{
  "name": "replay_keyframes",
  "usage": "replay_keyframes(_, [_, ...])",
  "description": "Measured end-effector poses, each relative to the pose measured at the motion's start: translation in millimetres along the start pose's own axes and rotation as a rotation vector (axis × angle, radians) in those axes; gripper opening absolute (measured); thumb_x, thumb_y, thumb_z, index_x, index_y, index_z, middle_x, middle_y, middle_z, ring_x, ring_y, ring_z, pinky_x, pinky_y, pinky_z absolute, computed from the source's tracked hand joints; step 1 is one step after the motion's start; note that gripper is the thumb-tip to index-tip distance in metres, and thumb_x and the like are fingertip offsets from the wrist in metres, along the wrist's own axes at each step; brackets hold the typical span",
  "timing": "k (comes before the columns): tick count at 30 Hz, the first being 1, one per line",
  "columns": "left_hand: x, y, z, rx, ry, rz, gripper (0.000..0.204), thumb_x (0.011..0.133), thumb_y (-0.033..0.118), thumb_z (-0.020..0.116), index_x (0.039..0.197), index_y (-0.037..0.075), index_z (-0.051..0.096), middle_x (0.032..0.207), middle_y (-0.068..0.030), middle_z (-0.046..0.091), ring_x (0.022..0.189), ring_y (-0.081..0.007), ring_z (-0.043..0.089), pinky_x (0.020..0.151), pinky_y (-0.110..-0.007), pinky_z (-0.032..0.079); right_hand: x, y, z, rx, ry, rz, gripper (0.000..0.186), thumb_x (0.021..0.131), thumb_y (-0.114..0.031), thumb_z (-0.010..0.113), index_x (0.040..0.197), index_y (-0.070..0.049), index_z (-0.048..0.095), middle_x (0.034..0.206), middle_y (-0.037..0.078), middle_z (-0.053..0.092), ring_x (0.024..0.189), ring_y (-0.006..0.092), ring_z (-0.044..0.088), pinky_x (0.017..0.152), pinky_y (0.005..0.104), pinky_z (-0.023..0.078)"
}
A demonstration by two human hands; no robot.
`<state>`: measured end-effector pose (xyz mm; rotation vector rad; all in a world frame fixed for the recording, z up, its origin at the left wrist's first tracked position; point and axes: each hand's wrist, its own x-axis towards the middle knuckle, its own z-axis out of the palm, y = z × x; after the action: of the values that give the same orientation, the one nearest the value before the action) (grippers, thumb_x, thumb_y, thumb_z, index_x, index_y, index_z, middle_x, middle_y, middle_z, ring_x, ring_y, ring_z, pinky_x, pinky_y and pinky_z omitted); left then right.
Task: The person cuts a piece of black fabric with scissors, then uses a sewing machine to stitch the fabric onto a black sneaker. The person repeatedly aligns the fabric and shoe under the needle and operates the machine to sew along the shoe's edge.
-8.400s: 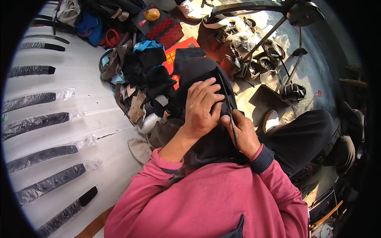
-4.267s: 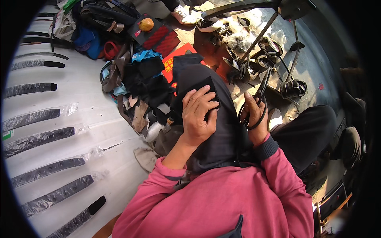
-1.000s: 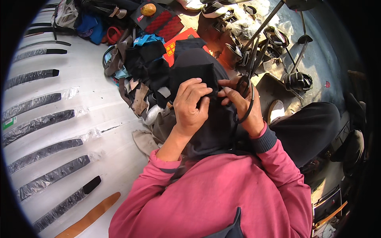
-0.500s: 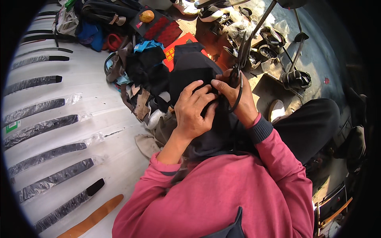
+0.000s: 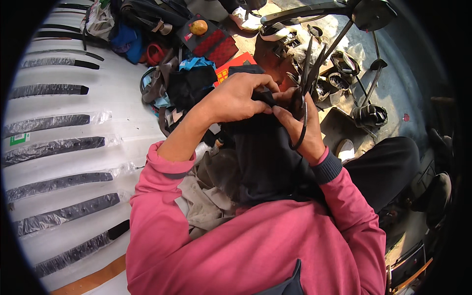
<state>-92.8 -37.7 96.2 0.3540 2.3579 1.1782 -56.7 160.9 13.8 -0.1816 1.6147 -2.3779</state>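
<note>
A dark piece of cloth (image 5: 266, 97) is pinched between my two hands above my lap. My left hand (image 5: 238, 98) reaches across it from the left, its fingers and thumb closed on the fabric. The thumb of my right hand (image 5: 301, 129) meets the same fold. A pair of black scissors (image 5: 306, 73) rests in my right hand, blades pointing up and away, with one handle loop hanging below the palm. The blades are clear of the cloth. Dark trousers (image 5: 263, 157) cover my leg beneath. The fingers of my right hand are partly hidden behind the scissors.
On the left, a white surface (image 5: 130, 125) carries several dark strips (image 5: 73, 147) in plastic wrap. Cloth scraps (image 5: 189, 86) and a red paper packet (image 5: 236, 63) lie beyond my hands. A black metal stand (image 5: 339, 37) rises at the right, near small containers (image 5: 339, 81).
My left hand has lifted and turned from lying over the cloth to gripping its edge beside my right thumb. The scissors stay in my right hand, shifted slightly right.
</note>
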Motion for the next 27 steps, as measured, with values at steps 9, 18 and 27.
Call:
replay_keyframes(9, [-23.4, -20.1, 22.2, -1.069, 0.533, -0.124, 0.028, 0.089, 0.011, 0.084, 0.1, 0.013, 0.058, 0.09, 0.0016, 0.067, 0.076, -0.0107, 0.068, 0.048, -0.028, 0.053, 7.9, -26.7, -1.1, -0.099, -0.032, 0.128, 0.048, 0.089, -0.02, 0.084, 0.122, 0.004, 0.06, 0.106, 0.008, 0.067, 0.098, 0.0154, 0.063, 0.089, 0.0299, 0.051])
replay_keyframes(18, [-76.3, -58.9, 71.3, -1.263, 0.531, -0.273, 0.04, 0.094, 0.016, 0.079, 0.127, 0.01, 0.057, 0.106, -0.0017, 0.07, 0.091, -0.0177, 0.073, 0.06, -0.035, 0.062, 28.3, 1.8, -29.9, -0.412, -0.155, 0.141, 0.035, 0.089, -0.006, 0.074, 0.121, -0.002, 0.06, 0.101, -0.001, 0.06, 0.091, 0.0079, 0.055, 0.082, 0.0251, 0.046])
replay_keyframes(27, [-70.2, -72.0, 65.4, -1.167, 0.535, -0.263, 0.024, 0.095, 0.021, 0.08, 0.097, 0.008, 0.061, 0.083, -0.0015, 0.065, 0.074, -0.02, 0.077, 0.048, -0.025, 0.053, 54.4, -3.7, -16.6, -0.369, -0.161, 0.11, 0.029, 0.089, -0.004, 0.073, 0.116, -0.001, 0.062, 0.094, 0.0, 0.063, 0.085, 0.0091, 0.056, 0.076, 0.0252, 0.046])
